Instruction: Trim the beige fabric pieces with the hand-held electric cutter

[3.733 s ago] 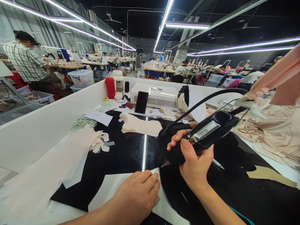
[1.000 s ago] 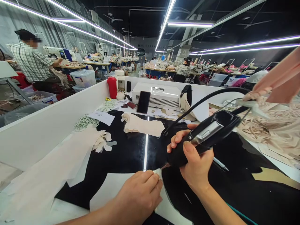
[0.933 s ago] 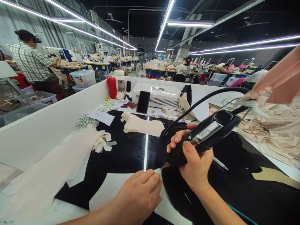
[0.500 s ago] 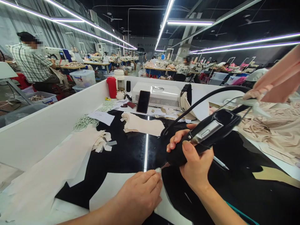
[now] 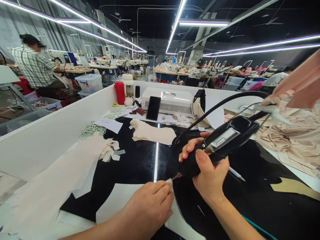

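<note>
My right hand [image 5: 212, 175] is wrapped around a black corded power tool [image 5: 225, 140] with a silver plate on its side. The tool tilts down to the left, and its thin metal tip [image 5: 177, 176] meets a small pale edge of material [image 5: 169, 181] at my left fingers. My left hand [image 5: 153, 206] is closed, pinching that edge, with most of the grip hidden under the fingers. Below it a white curved panel [image 5: 120, 201] lies flat on the black tabletop [image 5: 140, 163]. A silver pen [image 5: 236, 174] lies right of my right hand.
Pale pink fabric pieces [image 5: 50, 180] lie at the left, and a small stack [image 5: 152, 132] sits ahead. Behind are a phone [image 5: 153, 108], a white machine box [image 5: 172, 100] and a red bottle [image 5: 119, 93]. Beige fabric [image 5: 287, 143] is heaped right. A person [image 5: 35, 66] sits beyond the white wall [image 5: 62, 128].
The view has shifted very slightly. Both hands and the power tool keep nearly the same place, with the tip still at the pinched edge.
</note>
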### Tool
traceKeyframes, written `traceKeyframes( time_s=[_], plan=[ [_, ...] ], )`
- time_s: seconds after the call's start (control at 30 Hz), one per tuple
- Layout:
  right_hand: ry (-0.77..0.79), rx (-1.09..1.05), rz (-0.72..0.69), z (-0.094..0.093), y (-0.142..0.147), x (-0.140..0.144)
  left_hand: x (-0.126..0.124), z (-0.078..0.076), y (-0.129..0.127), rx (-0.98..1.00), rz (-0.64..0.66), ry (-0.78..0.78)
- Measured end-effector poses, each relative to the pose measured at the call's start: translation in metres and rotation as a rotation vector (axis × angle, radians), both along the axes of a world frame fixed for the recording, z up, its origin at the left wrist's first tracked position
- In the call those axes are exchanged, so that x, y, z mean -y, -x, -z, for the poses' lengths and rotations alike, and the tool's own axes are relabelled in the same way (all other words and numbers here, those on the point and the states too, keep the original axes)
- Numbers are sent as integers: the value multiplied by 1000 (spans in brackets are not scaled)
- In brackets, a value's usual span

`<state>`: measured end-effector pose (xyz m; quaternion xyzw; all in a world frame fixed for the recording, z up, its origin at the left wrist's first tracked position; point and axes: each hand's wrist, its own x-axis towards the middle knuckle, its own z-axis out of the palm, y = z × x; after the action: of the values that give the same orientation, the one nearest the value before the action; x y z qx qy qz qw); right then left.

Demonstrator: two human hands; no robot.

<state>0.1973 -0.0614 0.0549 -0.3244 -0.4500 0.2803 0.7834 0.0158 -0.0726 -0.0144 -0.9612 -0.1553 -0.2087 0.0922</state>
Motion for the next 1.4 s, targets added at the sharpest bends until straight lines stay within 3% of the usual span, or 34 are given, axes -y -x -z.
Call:
traceKeyframes(
  time_s=[0.53,1.4],
  plan=[
    [-22,-40,48,-10,-1,-1,0,5,-1,-29,-9,38],
    [19,-4,46,-3,4,0,1,5,-2,35,-11,17]
  ],
)
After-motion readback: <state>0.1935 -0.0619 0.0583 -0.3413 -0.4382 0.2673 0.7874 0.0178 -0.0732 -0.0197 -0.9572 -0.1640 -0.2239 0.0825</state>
